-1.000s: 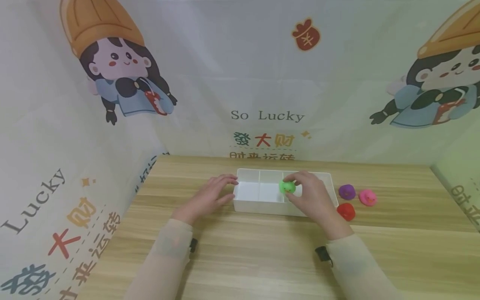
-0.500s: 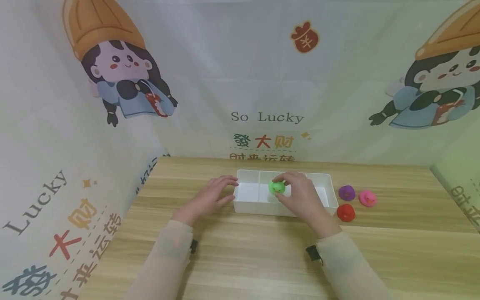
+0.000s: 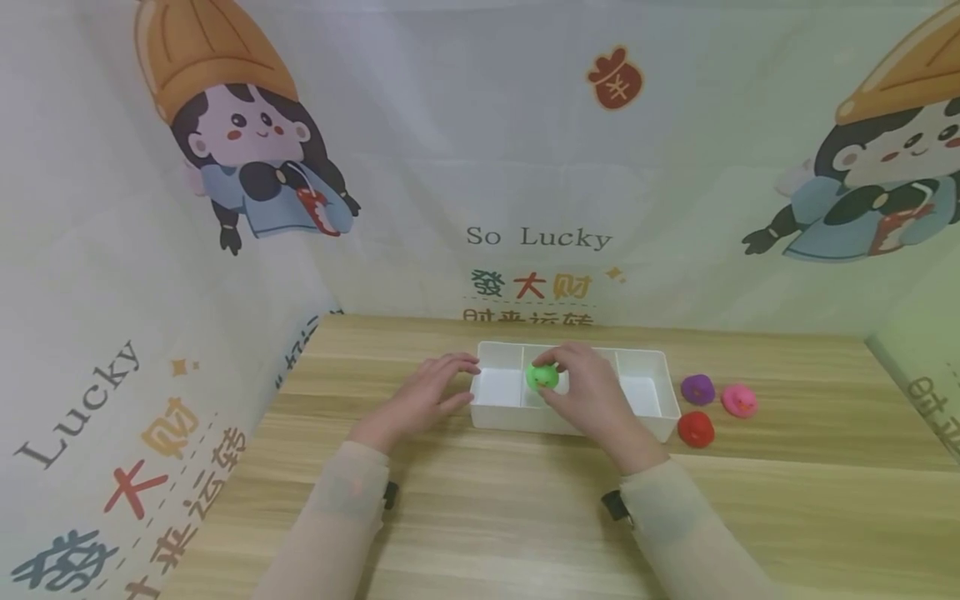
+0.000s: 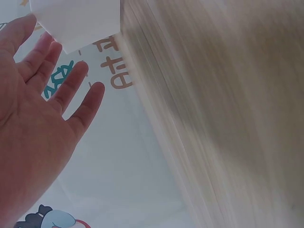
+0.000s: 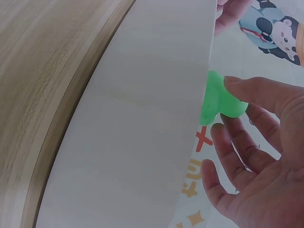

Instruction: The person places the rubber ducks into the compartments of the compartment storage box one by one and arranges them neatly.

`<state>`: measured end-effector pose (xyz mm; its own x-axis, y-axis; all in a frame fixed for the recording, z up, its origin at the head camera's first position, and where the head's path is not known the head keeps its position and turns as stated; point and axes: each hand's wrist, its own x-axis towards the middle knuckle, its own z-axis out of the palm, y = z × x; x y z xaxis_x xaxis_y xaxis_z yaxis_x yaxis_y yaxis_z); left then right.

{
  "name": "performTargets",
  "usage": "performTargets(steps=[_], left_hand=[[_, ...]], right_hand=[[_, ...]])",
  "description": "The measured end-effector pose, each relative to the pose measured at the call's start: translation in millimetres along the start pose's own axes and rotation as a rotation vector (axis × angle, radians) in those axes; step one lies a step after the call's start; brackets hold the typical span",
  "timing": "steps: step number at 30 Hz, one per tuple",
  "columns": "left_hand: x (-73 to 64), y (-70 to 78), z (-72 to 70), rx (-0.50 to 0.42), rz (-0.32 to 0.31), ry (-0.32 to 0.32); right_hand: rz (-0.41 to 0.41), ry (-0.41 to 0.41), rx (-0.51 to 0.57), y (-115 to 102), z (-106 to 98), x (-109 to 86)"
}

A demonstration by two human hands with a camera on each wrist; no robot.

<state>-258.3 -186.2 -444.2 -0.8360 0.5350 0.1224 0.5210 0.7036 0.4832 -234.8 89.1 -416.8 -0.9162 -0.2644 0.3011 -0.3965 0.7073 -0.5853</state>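
Observation:
My right hand [image 3: 592, 392] pinches a green rubber duck [image 3: 542, 377] between thumb and fingers, over the second compartment from the left of a white divided box [image 3: 570, 421]. In the right wrist view the duck's lower part [image 5: 213, 92] is partly hidden behind the box wall [image 5: 142, 95]. My left hand [image 3: 420, 398] is at the box's left end, its fingers spread and fairly straight. In the left wrist view, the left hand [image 4: 42, 95] has its fingertips by the box corner [image 4: 78, 21]; firm contact cannot be made out.
Right of the box lie a purple duck [image 3: 698, 389], a pink duck [image 3: 740, 401] and a red duck [image 3: 696, 429]. The wooden table [image 3: 480, 517] meets a printed cloth backdrop [image 3: 420, 167] at the back and sides.
My right hand has moved left with the green duck, from the box's middle divider to the second compartment, uncovering the right-end compartment. The left hand stays at the box's left end.

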Motion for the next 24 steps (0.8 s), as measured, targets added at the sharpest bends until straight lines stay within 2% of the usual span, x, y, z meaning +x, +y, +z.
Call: performTargets(steps=[18, 24], left_hand=[[-1.5, 1.5, 1.2, -0.022, -0.012, 0.017], [-1.7, 1.2, 0.4, -0.023, -0.025, 0.001]], right_hand=[[-0.033, -0.032, 0.002, -9, 11, 9.8], [-0.054, -0.026, -0.005, -14, 15, 12.5]])
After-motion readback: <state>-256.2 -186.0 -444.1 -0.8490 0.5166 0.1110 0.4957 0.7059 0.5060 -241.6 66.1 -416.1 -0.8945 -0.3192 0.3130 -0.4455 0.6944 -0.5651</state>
